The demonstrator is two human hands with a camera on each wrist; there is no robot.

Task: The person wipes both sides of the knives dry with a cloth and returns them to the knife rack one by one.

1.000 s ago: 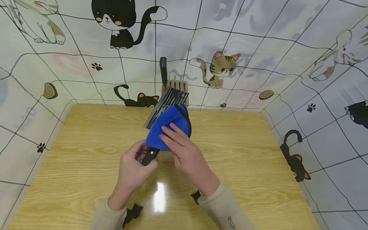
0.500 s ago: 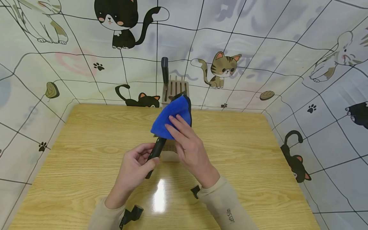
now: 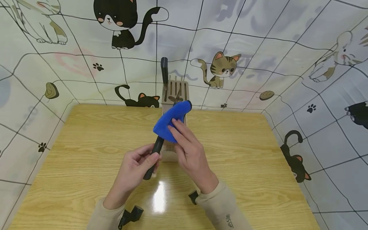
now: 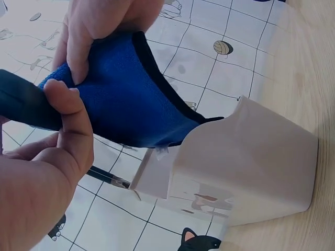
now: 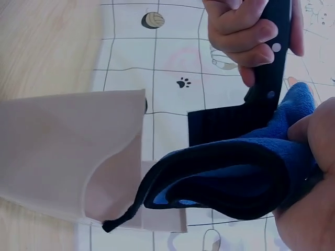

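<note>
My left hand (image 3: 133, 167) grips a cleaver by its black riveted handle (image 3: 156, 148), which slants up and to the right. A blue cloth (image 3: 169, 119) with a black border is folded over the blade, hiding most of it. In the right wrist view, part of the dark, broad blade (image 5: 217, 123) shows beside the fold. My right hand (image 3: 194, 159) holds the cloth against the blade, its fingers lying across the outer side. Behind the hands stands a beige knife holder (image 3: 169, 156), and the cloth's edge overlaps its opening in the left wrist view (image 4: 251, 162).
A knife with a dark handle (image 3: 164, 68) stands upright in the holder's slotted back part (image 3: 175, 91), close to the cat-print wall covering (image 3: 244, 38). The wooden table (image 3: 244, 159) reaches to that covering. Small black mounts (image 3: 135, 213) sit at the wrists.
The cleaver has turned so its broad face no longer shows in the head view. The cloth has folded narrower round it. My left hand's grip shows more of the handle than before.
</note>
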